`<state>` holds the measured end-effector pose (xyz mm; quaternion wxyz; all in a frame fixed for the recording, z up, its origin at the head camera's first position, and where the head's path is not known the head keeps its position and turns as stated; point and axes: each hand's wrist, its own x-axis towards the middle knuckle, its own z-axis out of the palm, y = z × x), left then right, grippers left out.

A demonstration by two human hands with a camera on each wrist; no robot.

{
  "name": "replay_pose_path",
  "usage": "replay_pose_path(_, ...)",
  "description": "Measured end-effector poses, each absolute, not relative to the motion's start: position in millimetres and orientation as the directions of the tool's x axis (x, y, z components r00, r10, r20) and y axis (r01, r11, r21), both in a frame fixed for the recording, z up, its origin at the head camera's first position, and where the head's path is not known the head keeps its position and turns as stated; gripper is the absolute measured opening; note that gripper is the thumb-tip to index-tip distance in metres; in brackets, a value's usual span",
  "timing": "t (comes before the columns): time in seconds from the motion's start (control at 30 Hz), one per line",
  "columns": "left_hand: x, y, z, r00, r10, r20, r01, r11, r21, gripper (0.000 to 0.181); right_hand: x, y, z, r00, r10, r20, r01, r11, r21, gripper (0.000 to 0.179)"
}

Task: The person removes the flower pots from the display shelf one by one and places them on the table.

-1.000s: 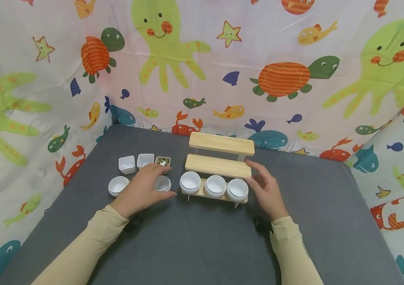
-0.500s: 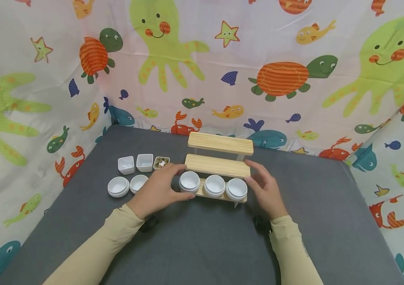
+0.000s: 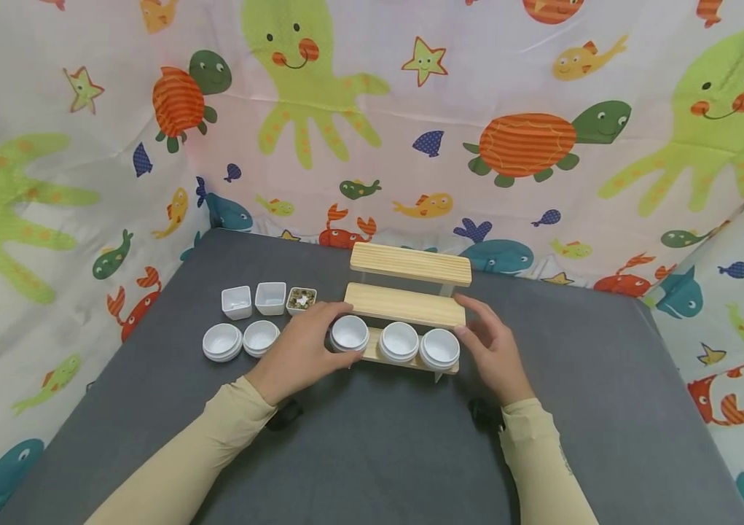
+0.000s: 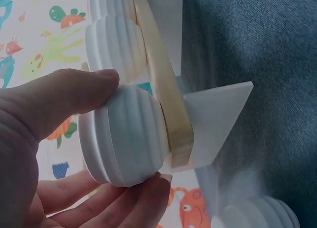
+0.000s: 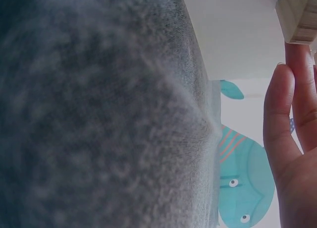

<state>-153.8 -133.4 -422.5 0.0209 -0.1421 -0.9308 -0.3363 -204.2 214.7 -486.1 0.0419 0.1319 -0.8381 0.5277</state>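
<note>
Since a second ago the left hand (image 3: 302, 350) has moved over from the loose round bowls (image 3: 222, 341) to the wooden rack (image 3: 407, 305), while the right hand (image 3: 492, 357) has stayed at the rack's right end. A sea-creature curtain (image 3: 385, 29) hangs behind the grey table (image 3: 378, 452). On the table, the three-stepped rack has its long axis running left to right, right end slightly nearer, the low step facing the person. The left thumb and fingers grasp the leftmost bowl (image 3: 350, 332), mouth up on that step, and hide the step's left end. The right fingers meet the middle plank's end; whether they grip, I cannot tell. Two more round bowls (image 3: 400, 341) share the low step. Left of the rack, behind the loose bowls, stand two square dishes (image 3: 270, 299) and a smaller one with speckled contents (image 3: 302, 300).
</note>
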Motion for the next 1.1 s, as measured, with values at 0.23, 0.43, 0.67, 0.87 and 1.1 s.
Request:
replay_pose_path(0.23,-146.8,-146.8,-419.5,-0.965,0.226,0.134,0.260,0.737,0.624,0.073,-203.8,215.8,-486.4,-0.960,-0.178,0.217,-0.272,0.398,-0.876,0.050)
replay_pose_path(0.43,-139.3,-169.6,-420.0,-0.964,0.208,0.166,0.266,0.752,0.603,0.070,-202.7,221.0,-490.3,-0.961,-0.169,0.220,-0.272,0.406,-0.873,0.050)
replay_pose_path(0.67,-124.6,-205.9,-424.1,-0.982,0.136,0.128,0.187,0.751,0.633,0.068,-203.5,220.4,-489.0,-0.960,-0.172,0.219,-0.271,0.399,-0.876,0.049)
replay_pose_path(0.87,-110.7,-229.9,-424.8,-0.991,0.074,0.113,0.128,0.782,0.610,0.065,-203.3,216.8,-488.5,-0.961,-0.177,0.211,-0.266,0.397,-0.878,0.049)
replay_pose_path(1.1,-90.0,-253.7,-428.7,-0.994,0.013,0.107,0.075,0.790,0.609,0.066,-204.7,215.6,-490.4,-0.955,-0.181,0.234,-0.288,0.398,-0.871,0.049)
